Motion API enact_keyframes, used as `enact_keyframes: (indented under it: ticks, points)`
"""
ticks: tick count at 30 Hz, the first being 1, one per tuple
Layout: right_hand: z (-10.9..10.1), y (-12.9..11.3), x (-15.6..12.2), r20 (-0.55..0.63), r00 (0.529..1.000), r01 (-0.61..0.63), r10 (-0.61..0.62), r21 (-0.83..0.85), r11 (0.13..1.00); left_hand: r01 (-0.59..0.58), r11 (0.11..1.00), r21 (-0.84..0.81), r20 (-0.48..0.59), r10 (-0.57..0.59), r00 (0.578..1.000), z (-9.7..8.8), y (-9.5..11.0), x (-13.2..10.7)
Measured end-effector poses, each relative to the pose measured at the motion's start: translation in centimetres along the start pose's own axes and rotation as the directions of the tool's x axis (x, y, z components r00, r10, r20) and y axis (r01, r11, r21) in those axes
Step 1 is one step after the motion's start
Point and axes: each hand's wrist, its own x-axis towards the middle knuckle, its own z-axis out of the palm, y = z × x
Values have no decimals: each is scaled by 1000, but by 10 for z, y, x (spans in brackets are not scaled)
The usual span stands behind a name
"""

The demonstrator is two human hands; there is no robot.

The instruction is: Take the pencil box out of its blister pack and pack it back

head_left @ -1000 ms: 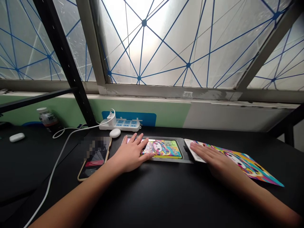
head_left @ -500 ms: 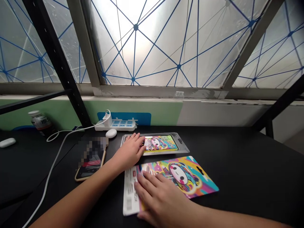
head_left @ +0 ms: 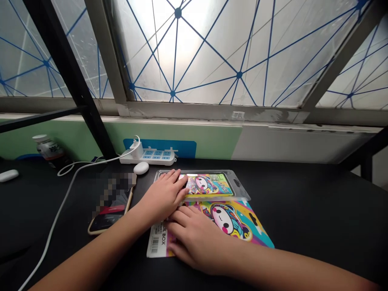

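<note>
Flat on the black desk lies a clear plastic blister pack [head_left: 241, 190] with a colourful cartoon panel inside. My left hand [head_left: 163, 194] rests on its left end, fingers stretched out. Nearer to me is a bright printed backing card [head_left: 254, 226] with a white-faced cartoon character, a hang hole and a barcode strip at its left. My right hand [head_left: 197, 238] lies flat on this card, fingers extended, covering its lower middle. The card's far edge meets the near edge of the pack; whether it slips underneath I cannot tell.
Left of my arms lies a phone [head_left: 106, 220], partly blurred out. Behind it are a small white rounded case [head_left: 141, 168] and a white power strip [head_left: 157, 157], whose cable [head_left: 65, 206] runs toward me. A bottle [head_left: 50, 149] stands at the far left by a black metal post [head_left: 72, 89].
My right hand has pushed the card away from me, up against the blister pack. My left hand stays on the pack. The camera view has shifted slightly.
</note>
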Motion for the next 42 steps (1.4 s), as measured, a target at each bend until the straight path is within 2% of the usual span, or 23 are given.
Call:
enact_keyframes:
  ticks: [5,8,12,18,23,33,39,42]
  points:
    - [4,-1,1,-35,992,117,-121,-100,988,-4,1000,14,-10,5,1000,1,0,0]
    - [6,-4,-1,-38,989,138,-143,-118,983,-3,1000,1,-7,3,1000,1,-1,0]
    - [3,-5,-7,13,993,114,-114,-10,993,-7,1000,1,7,7,1000,0,-1,0]
    - [-11,2,-6,147,988,6,-42,237,971,-30,999,20,5,30,1000,2,-2,0]
    - [-15,12,-1,169,984,8,-58,281,960,-41,999,27,14,41,999,1,-4,0]
    - [-1,20,6,91,995,28,-46,189,982,-32,999,23,10,32,999,0,-1,0]
    - [-3,22,8,26,985,166,-168,63,984,-14,1000,-8,-8,14,1000,2,-1,0]
    - [1,17,8,-43,958,281,-283,-60,958,-18,1000,-4,-27,18,999,2,0,0]
